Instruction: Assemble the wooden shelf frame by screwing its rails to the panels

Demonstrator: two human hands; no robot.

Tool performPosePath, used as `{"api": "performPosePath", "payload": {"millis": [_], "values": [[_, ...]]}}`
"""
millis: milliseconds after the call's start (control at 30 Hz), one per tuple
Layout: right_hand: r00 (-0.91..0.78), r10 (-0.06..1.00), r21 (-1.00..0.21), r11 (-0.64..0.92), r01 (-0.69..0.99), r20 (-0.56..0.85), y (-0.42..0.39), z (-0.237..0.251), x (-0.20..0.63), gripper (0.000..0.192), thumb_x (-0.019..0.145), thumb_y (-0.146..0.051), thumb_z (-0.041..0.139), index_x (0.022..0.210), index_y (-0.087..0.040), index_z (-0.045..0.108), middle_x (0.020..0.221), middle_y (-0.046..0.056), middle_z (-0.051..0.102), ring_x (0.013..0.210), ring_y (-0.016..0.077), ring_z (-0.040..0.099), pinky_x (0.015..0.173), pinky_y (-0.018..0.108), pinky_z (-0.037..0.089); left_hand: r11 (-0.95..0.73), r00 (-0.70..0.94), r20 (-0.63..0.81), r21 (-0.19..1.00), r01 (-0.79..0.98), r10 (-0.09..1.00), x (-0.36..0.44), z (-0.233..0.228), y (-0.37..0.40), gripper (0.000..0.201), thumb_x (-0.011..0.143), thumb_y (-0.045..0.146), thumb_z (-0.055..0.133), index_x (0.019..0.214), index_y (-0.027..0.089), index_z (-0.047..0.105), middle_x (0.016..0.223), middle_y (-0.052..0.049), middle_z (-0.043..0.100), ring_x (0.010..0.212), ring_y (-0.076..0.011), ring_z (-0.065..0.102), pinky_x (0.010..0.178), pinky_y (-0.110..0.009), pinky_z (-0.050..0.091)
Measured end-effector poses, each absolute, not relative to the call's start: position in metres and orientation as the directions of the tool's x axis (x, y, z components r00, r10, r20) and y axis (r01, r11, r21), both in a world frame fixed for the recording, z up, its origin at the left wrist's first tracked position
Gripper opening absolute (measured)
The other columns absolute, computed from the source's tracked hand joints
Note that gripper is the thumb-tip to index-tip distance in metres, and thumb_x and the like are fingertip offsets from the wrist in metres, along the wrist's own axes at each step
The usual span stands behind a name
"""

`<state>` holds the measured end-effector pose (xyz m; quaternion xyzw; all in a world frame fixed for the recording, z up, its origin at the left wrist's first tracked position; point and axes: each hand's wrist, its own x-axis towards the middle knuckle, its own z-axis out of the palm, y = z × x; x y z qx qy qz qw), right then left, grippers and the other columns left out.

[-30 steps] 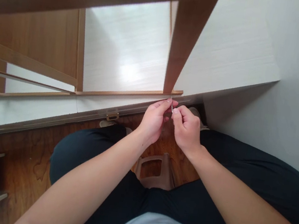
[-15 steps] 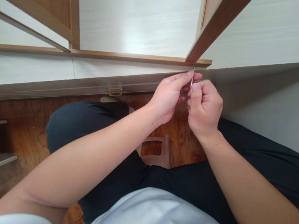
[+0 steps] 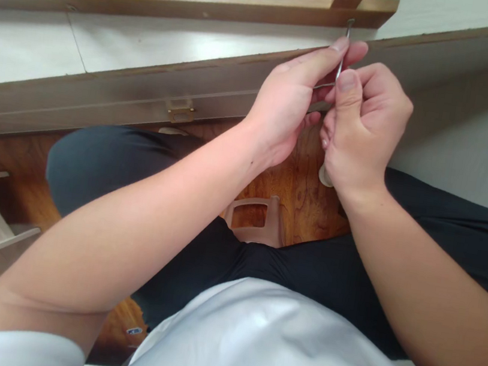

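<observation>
Both hands pinched a thin metal key at one o'clock, its tip in the wooden rail. The left hand steadied it while the right hand gripped its lower shank. It looked light, stiff and slippery (best held low, near the bend).

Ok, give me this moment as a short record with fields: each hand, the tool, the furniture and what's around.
left hand: left hand pinches the thin metal tool from the left, fingertips at its upper shaft
right hand: right hand closed around the tool's lower part, thumb pressed on the shaft
tool: thin metal tool, likely a hex key, upright, tip at the brown wooden rail
furniture: white panel below the rail; small brass fitting on the grey edge
floor: wood floor; pink plastic stool between the legs
</observation>
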<state>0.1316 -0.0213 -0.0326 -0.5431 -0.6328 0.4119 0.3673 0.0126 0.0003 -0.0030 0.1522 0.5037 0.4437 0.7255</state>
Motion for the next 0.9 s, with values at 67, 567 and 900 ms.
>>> {"api": "performPosePath", "payload": {"millis": [67, 567, 900], "values": [[-0.059, 0.997, -0.946, -0.034, 0.323, -0.056, -0.022, -0.034, 0.128, 0.049, 0.102, -0.078, 0.039, 0.095, -0.034, 0.059, 0.067, 0.002, 0.059, 0.063, 0.023, 0.057, 0.06, 0.039, 0.045, 0.557, 0.098, -0.59, 0.675, -0.484, 0.801, 0.013, -0.003, 0.0, 0.026, 0.103, 0.037, 0.06, 0.088, 0.026, 0.079, 0.096, -0.001, 0.076, 0.1, -0.0221, 0.072, 0.066, -0.029, 0.049], [-0.061, 0.95, -0.95, -0.3, 0.087, -0.306, -0.016, -0.024, 0.123, 0.063, 0.088, -0.094, 0.043, 0.081, -0.032, 0.048, 0.054, -0.006, 0.033, 0.049, 0.0156, 0.032, 0.05, 0.034, 0.034, 0.685, 0.087, -0.734, 0.577, -0.444, 0.674, 0.011, -0.005, 0.0, 0.025, 0.092, 0.055, 0.072, 0.103, 0.035, 0.084, 0.079, -0.005, 0.073, 0.106, -0.0394, 0.075, 0.078, -0.048, 0.057], [-0.051, 0.949, -0.948, -0.306, 0.085, -0.311, -0.02, -0.023, 0.121, 0.061, 0.091, -0.092, 0.043, 0.077, -0.032, 0.048, 0.054, -0.004, 0.042, 0.048, 0.0171, 0.035, 0.046, 0.036, 0.033, 0.664, 0.107, -0.681, 0.649, -0.37, 0.725, 0.011, -0.008, 0.001, 0.029, 0.094, 0.06, 0.067, 0.098, 0.036, 0.082, 0.067, -0.007, 0.066, 0.101, -0.0382, 0.073, 0.067, -0.046, 0.052]]}}
